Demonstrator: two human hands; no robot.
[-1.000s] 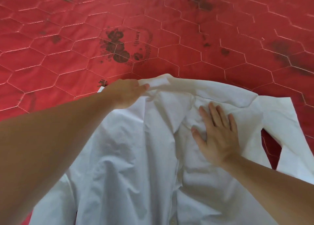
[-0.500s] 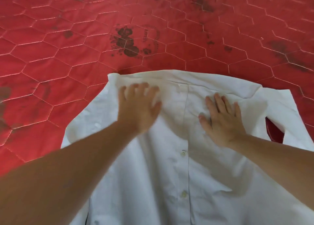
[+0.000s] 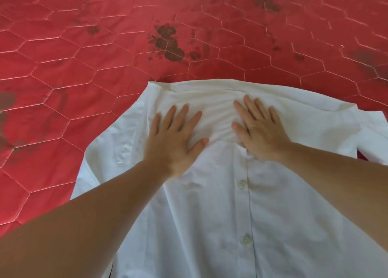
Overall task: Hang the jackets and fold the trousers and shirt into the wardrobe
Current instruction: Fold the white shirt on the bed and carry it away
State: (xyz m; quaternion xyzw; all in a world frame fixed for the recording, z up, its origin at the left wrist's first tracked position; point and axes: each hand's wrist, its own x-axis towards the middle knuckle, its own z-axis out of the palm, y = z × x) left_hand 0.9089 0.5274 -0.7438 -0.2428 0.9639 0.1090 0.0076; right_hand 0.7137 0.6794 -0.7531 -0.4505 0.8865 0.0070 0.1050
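A white button-up shirt (image 3: 241, 210) lies front side up on a red quilted bedspread (image 3: 84, 67), collar at the far end. Its button row runs down the middle toward me. My left hand (image 3: 175, 139) presses flat on the chest left of the buttons, fingers spread. My right hand (image 3: 259, 130) lies flat just right of the placket, below the collar, fingers apart. Neither hand grips the cloth. The shirt's lower part runs out of the frame.
The bedspread has a hexagon stitch pattern with dark flower prints (image 3: 168, 44) beyond the collar. Bare red quilt stretches to the left and far side of the shirt. A sleeve end (image 3: 371, 137) lies at the right edge.
My left hand let go of the collar's left end and now lies flat on the chest. The shirt front has been spread smoother. My right hand stayed pressed near the collar.
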